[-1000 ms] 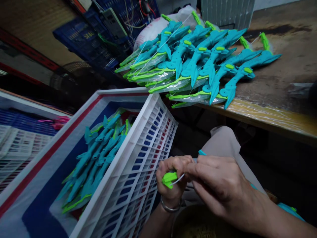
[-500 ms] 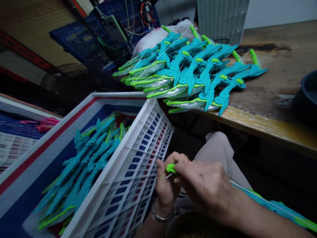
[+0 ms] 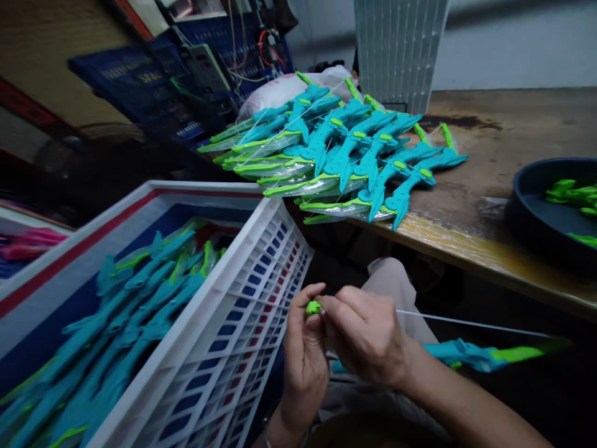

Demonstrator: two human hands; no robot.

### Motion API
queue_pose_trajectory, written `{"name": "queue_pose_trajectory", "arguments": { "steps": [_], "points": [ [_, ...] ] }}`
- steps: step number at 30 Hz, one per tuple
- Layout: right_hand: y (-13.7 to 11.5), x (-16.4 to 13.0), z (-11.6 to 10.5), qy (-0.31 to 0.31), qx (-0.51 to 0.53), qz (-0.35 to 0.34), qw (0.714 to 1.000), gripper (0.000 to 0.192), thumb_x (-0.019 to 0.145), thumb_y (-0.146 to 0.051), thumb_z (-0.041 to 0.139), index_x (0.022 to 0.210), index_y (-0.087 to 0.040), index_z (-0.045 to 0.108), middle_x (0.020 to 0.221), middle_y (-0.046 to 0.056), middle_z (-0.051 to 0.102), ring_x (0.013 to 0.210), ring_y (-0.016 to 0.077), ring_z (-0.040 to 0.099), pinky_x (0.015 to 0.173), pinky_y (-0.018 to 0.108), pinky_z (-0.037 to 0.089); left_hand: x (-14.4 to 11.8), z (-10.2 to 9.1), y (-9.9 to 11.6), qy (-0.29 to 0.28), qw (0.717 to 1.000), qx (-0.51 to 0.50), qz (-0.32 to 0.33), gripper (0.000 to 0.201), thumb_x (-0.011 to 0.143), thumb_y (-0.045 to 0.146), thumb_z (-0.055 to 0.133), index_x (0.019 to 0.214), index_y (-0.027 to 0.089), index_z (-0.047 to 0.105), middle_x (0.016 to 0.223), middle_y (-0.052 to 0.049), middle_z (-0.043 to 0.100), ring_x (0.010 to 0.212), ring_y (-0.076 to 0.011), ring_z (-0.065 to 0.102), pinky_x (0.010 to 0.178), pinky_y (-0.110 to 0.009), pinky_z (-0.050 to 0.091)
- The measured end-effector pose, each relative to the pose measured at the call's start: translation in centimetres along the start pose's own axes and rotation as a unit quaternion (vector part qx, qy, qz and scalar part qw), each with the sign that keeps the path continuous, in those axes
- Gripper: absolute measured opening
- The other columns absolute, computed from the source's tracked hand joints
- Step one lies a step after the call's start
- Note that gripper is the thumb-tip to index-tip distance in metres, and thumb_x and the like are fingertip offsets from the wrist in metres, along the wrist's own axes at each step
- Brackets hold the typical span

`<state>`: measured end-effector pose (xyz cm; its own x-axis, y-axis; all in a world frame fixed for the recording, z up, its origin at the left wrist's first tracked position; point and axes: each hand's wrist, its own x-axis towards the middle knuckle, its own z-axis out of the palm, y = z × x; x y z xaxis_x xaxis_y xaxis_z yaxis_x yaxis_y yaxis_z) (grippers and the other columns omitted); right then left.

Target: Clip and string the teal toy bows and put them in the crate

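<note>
A teal and green toy bow [image 3: 459, 353] lies across my lap, partly hidden behind my right forearm. Its green tip [image 3: 313, 307] pokes out between the thumb and forefinger of my left hand [image 3: 303, 358], which is closed around it. Beside that tip, my right hand [image 3: 366, 330] pinches the end of the white string [image 3: 466, 320]. The string runs taut from there to the bow's other green end at the right. What exactly lies under the right fingertips is hidden.
A white crate [image 3: 224, 311] holding several teal bows [image 3: 144, 298] stands at my left. More bows [image 3: 345, 146] are piled on the wooden table [image 3: 471, 205]. To the right is a dark round basin [image 3: 522, 205] with green parts [image 3: 566, 191].
The view has shifted, bringing the basin's green parts into sight. My right fingers moved from the green tip to the string beside it, and the bow's far end now shows past my forearm.
</note>
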<state>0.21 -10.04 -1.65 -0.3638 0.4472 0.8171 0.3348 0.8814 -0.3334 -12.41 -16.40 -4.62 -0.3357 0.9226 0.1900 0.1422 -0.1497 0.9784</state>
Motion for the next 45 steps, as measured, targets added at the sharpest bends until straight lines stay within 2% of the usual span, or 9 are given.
{"name": "queue_pose_trajectory", "arguments": {
  "steps": [4, 8, 10, 18, 23, 28, 35, 41, 45],
  "points": [
    [0.0, 1.1, -1.4, 0.057, 0.064, 0.014, 0.996, 0.014, 0.097, -0.008, 0.05, 0.093, -0.012, 0.063, 0.099, 0.014, 0.069, 0.091, 0.0223, 0.063, 0.074, 0.034, 0.057, 1.3, 0.7, 0.9, -0.011, 0.998, 0.039, 0.055, 0.03, 0.106, 0.041, 0.056, 0.131, 0.028, 0.065, 0.12, -0.005, 0.071, 0.11, -0.0185, 0.069, 0.095, -0.028, 0.056],
    [-0.8, 2.9, -4.3, 0.131, 0.145, 0.09, 0.977, 0.013, 0.096, -0.005, 0.058, 0.095, -0.018, 0.06, 0.101, 0.008, 0.069, 0.095, 0.0181, 0.066, 0.085, 0.033, 0.058, 3.1, 1.2, 1.4, -0.078, 0.995, -0.051, 0.045, 0.018, 0.107, 0.037, 0.054, 0.115, 0.026, 0.067, 0.118, -0.004, 0.067, 0.084, -0.0134, 0.07, 0.065, -0.023, 0.056],
    [-0.9, 3.3, -5.2, 0.152, 0.15, 0.108, 0.971, 0.015, 0.097, -0.005, 0.059, 0.094, -0.019, 0.06, 0.1, 0.006, 0.07, 0.095, 0.0168, 0.067, 0.085, 0.032, 0.058, 3.6, 1.2, 1.6, -0.085, 0.992, -0.082, 0.046, 0.013, 0.105, 0.033, 0.059, 0.107, 0.025, 0.069, 0.117, -0.003, 0.066, 0.078, -0.0115, 0.068, 0.063, -0.022, 0.056],
    [0.3, -0.1, -3.3, 0.011, 0.128, 0.102, 0.987, 0.012, 0.104, -0.012, 0.056, 0.094, -0.016, 0.061, 0.105, 0.012, 0.07, 0.097, 0.019, 0.066, 0.083, 0.033, 0.058, 2.7, 1.0, 1.3, -0.061, 0.995, -0.075, 0.026, 0.012, 0.102, 0.025, 0.065, 0.091, 0.022, 0.07, 0.097, 0.0, 0.065, 0.09, -0.0121, 0.063, 0.077, -0.019, 0.05],
    [0.3, -0.8, -2.7, 0.011, 0.177, 0.158, 0.971, 0.009, 0.101, -0.017, 0.067, 0.093, -0.016, 0.063, 0.093, 0.006, 0.066, 0.084, 0.0137, 0.063, 0.074, 0.024, 0.053, 2.7, 0.9, 1.5, -0.095, 0.993, -0.067, 0.029, 0.015, 0.103, 0.028, 0.062, 0.091, 0.021, 0.069, 0.096, -0.002, 0.062, 0.093, -0.0165, 0.06, 0.08, -0.024, 0.049],
    [0.8, -0.5, -2.8, 0.026, 0.321, 0.289, 0.902, 0.017, 0.092, -0.022, 0.082, 0.086, -0.018, 0.067, 0.079, -0.003, 0.065, 0.072, 0.0089, 0.061, 0.068, 0.019, 0.049, 2.3, 0.5, 1.2, -0.133, 0.985, -0.108, 0.009, 0.014, 0.104, 0.027, 0.06, 0.094, 0.022, 0.07, 0.101, -0.003, 0.06, 0.092, -0.0167, 0.06, 0.077, -0.024, 0.051],
    [2.1, -1.7, -2.0, 0.001, 0.535, 0.437, 0.724, 0.044, 0.074, -0.044, 0.094, 0.071, -0.017, 0.059, 0.068, -0.004, 0.06, 0.05, 0.0097, 0.059, 0.047, 0.021, 0.049, 2.3, 1.1, 0.4, -0.205, 0.953, -0.219, -0.052, 0.013, 0.103, 0.026, 0.062, 0.097, 0.024, 0.073, 0.097, -0.001, 0.058, 0.078, -0.0127, 0.059, 0.07, -0.023, 0.054],
    [2.7, -2.3, -2.3, 0.002, 0.521, 0.365, 0.772, 0.044, 0.078, -0.048, 0.092, 0.068, -0.016, 0.063, 0.074, -0.002, 0.062, 0.054, 0.0088, 0.061, 0.047, 0.02, 0.053, 2.1, 2.1, 0.9, -0.211, 0.937, -0.264, -0.089, 0.016, 0.099, 0.031, 0.069, 0.087, 0.02, 0.072, 0.088, 0.0, 0.056, 0.071, -0.01, 0.055, 0.063, -0.019, 0.049],
    [2.8, -2.5, -2.9, -0.007, 0.45, 0.308, 0.838, 0.033, 0.09, -0.04, 0.083, 0.075, -0.017, 0.066, 0.081, 0.0, 0.065, 0.066, 0.0101, 0.063, 0.057, 0.02, 0.054, 1.9, 2.6, 1.2, -0.168, 0.948, -0.245, -0.112, 0.019, 0.1, 0.03, 0.067, 0.085, 0.019, 0.073, 0.086, -0.001, 0.058, 0.07, -0.0104, 0.054, 0.064, -0.02, 0.048]
  ]
}}
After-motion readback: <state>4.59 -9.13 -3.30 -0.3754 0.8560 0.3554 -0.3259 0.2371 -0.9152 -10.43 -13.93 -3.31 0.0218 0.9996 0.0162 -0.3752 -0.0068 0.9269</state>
